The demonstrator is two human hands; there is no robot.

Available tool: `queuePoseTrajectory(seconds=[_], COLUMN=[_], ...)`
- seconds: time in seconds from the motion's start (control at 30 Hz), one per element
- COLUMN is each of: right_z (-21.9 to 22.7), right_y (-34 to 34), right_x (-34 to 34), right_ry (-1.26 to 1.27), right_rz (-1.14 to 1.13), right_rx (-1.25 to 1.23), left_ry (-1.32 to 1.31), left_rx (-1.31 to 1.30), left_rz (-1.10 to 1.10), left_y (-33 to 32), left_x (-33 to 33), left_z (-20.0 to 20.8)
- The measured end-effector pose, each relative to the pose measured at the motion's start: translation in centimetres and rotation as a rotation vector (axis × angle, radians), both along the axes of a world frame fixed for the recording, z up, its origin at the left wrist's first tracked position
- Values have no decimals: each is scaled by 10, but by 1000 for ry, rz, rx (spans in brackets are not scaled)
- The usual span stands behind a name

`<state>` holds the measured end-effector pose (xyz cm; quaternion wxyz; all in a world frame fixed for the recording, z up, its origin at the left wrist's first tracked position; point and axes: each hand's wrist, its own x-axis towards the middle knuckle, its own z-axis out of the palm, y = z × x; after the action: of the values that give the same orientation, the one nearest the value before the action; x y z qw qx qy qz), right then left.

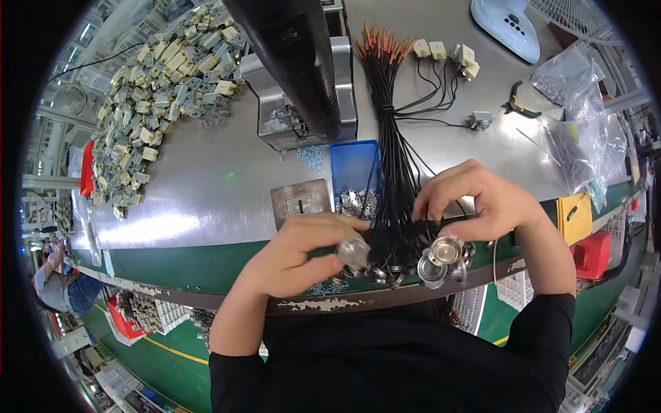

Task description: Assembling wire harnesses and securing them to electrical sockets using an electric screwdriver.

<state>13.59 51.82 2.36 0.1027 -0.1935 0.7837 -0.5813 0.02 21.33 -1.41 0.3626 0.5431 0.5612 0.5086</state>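
Observation:
My left hand (pixel 292 251) pinches a small round metal cap (pixel 354 252) between thumb and fingers; the cap is smeared by motion. Across from it, my right hand (pixel 485 203) curls over the black cables (pixel 394 186), thumb toward the fingers, apparently gripping a cable. Just below that thumb are a shiny round metal cup (pixel 446 250) and another metal cup (pixel 432 270). The cables lie in a long bundle, tied partway, with orange-brown tips (pixel 383 47) at the far end. More metal cups sit along the table's near edge between my hands.
A blue tray (pixel 356 155) of small metal parts and a square metal plate (pixel 301 202) lie beyond my left hand. Behind them stands a machine (pixel 296 76). A heap of cream and grey connectors (pixel 162 89) covers the left. Pliers (pixel 521 102) and plastic bags (pixel 575 82) lie right.

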Motion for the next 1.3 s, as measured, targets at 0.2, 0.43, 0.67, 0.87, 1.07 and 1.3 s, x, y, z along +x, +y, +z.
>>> queuePoseTrajectory(seconds=[0.2,0.43,0.67,0.87,1.07,1.3], right_z=[13,18,13,11,11,8], right_y=[-21,-45,-44,-42,-48,-57], right_x=[1,-13,-15,-13,-10,-13], right_ry=[-82,86,117,98,230,214], right_rz=[-117,-156,-189,-191,-237,-250], right_rx=[221,327,176,149,220,172], left_ry=[176,181,-178,-156,-204,-447], left_rx=[-131,-2,147,128,332,101], left_rz=[134,200,449,225,256,264], left_y=[12,19,5,-1,11,8], left_x=[8,28,24,20,24,26], left_z=[24,20,1,1,1,14])
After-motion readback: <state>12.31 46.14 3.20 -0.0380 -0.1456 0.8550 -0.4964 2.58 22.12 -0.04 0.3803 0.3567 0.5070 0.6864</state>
